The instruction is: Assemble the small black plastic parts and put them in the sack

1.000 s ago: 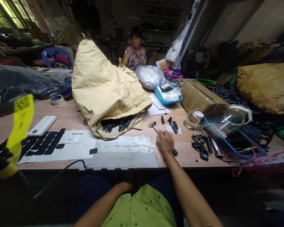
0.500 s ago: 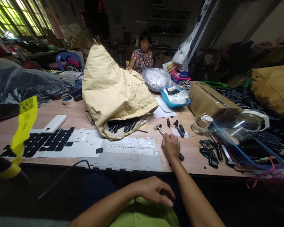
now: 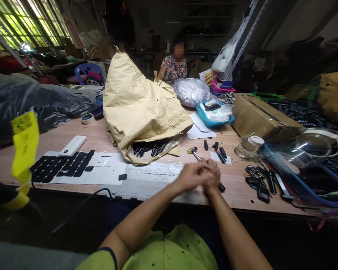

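Observation:
My right hand (image 3: 213, 178) is closed over the middle of a small hammer (image 3: 195, 153) lying on the table. The hammer's yellowish head sticks out beyond my fingers, and its black handle end shows on the near side. My left hand (image 3: 190, 176) is at my right hand, its fingers blurred and overlapping the right fingers; whether they grip anything is unclear. Just beyond are several short black cylindrical pieces (image 3: 222, 152), some on a white paper. Left of my hands, a clear plastic sheet (image 3: 157, 172) lies along the table edge.
A big tan sack (image 3: 143, 101) lies open toward me with black pieces inside. Black pads on white sheets (image 3: 109, 168) and a white power bank (image 3: 73, 145) are left. Keys (image 3: 260, 187), a glass jar (image 3: 248, 146), a blue basket (image 3: 287, 168) and a carton (image 3: 261, 116) stand right. A person sits opposite.
My left hand has risen from my lap to my right hand above the table. The right hand stays on the hammer. The view has shifted slightly left.

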{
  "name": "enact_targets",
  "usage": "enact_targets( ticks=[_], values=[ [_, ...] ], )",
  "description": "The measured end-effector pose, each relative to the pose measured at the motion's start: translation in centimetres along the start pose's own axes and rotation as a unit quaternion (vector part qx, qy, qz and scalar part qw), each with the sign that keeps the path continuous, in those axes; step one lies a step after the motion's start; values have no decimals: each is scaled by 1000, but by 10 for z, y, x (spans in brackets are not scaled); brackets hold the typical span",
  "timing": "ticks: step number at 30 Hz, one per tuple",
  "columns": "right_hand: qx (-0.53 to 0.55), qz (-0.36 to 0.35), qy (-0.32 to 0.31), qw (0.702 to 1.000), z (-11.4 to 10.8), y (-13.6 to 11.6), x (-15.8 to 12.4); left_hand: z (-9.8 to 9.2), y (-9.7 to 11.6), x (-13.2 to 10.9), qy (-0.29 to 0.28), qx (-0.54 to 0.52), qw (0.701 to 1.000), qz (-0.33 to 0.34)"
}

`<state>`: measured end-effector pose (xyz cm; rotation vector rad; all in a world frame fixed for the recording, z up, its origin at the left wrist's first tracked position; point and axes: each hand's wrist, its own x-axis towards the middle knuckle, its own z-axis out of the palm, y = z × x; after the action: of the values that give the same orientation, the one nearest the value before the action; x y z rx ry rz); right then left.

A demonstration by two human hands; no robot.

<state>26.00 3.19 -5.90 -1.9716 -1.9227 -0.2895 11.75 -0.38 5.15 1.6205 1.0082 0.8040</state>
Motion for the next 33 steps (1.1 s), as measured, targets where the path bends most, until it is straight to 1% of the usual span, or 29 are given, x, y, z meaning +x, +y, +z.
enact_targets(
  ticks=[1,2,3,4,5,6,7,9,11,14,15,17,19,21,23,25,27,29,33],
  values=[
    [-6,3,4,1000,-2,-2,0,-14,-14,6,77,55,995,-44],
    [-17,10,9,1000,-4,-4,0,-29,-26,11,148,110,979,-85],
    [-29,18,14,999,-6,-6,0,-45,-36,15,211,160,957,-120],
    [-38,21,17,999,-8,-8,1,-59,-44,18,259,206,933,-144],
    [-45,22,18,999,-10,-10,1,-71,-50,20,290,244,911,-164],
    [-48,20,19,998,-11,-11,1,-80,-55,21,308,274,893,-179],
    [-51,19,19,998,-12,-11,2,-87,-60,22,314,297,881,-191],
    [-55,17,23,998,-12,-11,2,-93,-66,24,307,327,868,-212],
    [-58,16,28,998,-11,-10,1,-95,-70,29,294,349,860,-229],
    [-61,14,33,997,-9,-8,1,-96,-73,36,276,358,854,-256],
    [-61,13,33,997,-8,-8,1,-97,-72,37,274,357,855,-255],
    [-61,11,31,998,-7,-7,1,-99,-70,34,277,365,862,-218],
    [-60,11,29,998,-7,-7,2,-98,-68,24,267,378,876,-138],
    [-59,13,28,998,-7,-7,2,-94,-69,10,219,371,900,-60],
    [-57,15,24,998,-8,-7,1,-88,-74,-5,155,346,925,-16],
    [-54,15,20,998,-9,-7,1,-82,-82,-18,118,324,939,-3],
    [-46,17,17,999,-10,-8,1,-77,-92,-26,118,309,944,-6],
    [-30,24,11,999,-11,-7,3,-75,-99,-29,126,298,946,-10],
    [52,57,-31,997,-18,2,13,-74,-102,-27,123,288,950,-20]
  ],
)
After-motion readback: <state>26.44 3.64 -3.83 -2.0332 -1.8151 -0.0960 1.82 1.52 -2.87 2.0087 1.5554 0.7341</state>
